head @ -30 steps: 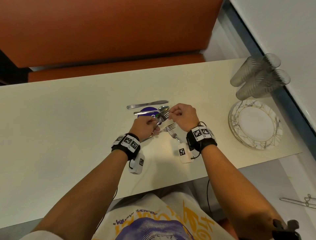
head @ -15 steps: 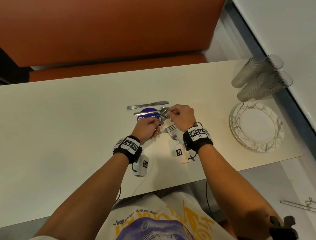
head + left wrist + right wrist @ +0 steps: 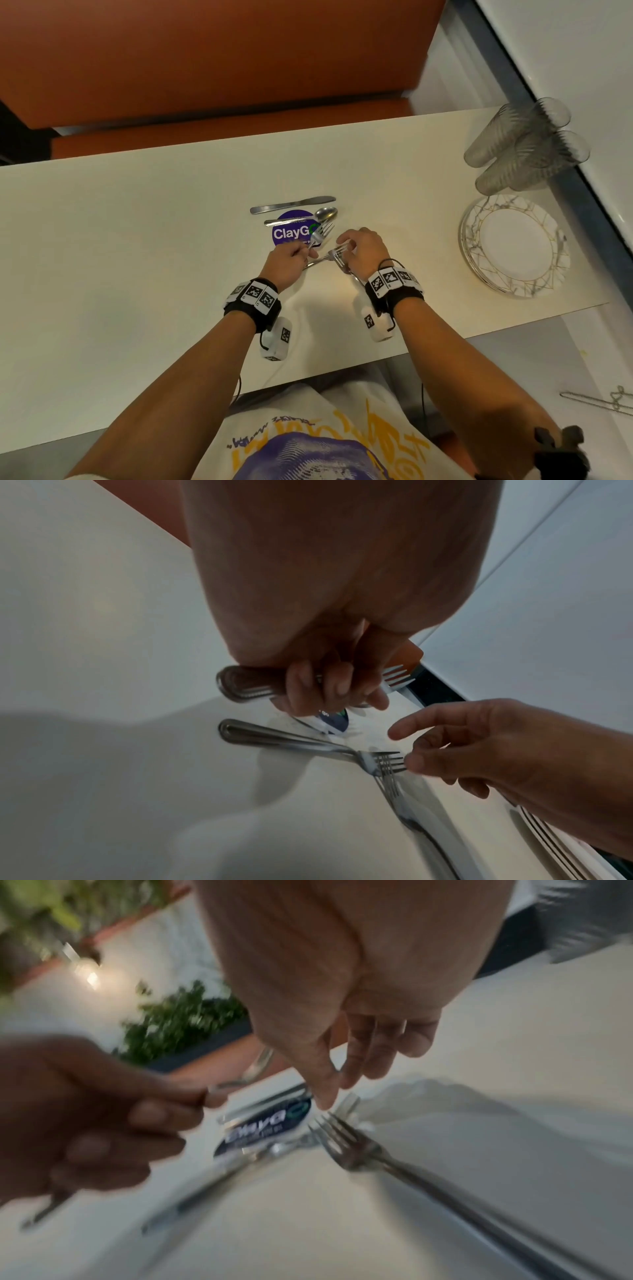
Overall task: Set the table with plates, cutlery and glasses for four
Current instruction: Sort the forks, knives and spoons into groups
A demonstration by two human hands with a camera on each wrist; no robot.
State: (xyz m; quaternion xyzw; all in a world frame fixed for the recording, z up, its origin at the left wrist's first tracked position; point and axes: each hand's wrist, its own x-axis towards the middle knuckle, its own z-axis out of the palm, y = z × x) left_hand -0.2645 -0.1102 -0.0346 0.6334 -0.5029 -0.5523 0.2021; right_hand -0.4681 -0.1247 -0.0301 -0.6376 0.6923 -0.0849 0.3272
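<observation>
I'm counting three steel forks (image 3: 322, 231), one steel table knife (image 3: 291, 205), one steel spoon (image 3: 325, 214) and one round purple sticker (image 3: 291, 233). The stacked white plates (image 3: 513, 246) and ribbed clear glasses (image 3: 507, 144) at the table's right edge are defying a count.

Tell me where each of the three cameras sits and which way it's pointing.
Head: looks down at the table, both forearms and hands, shirt.
Left wrist: looks along the left hand, which grips a fork; the right hand enters.
Right wrist: looks along the right hand's open fingers above a lying fork.
All share the purple sticker.
</observation>
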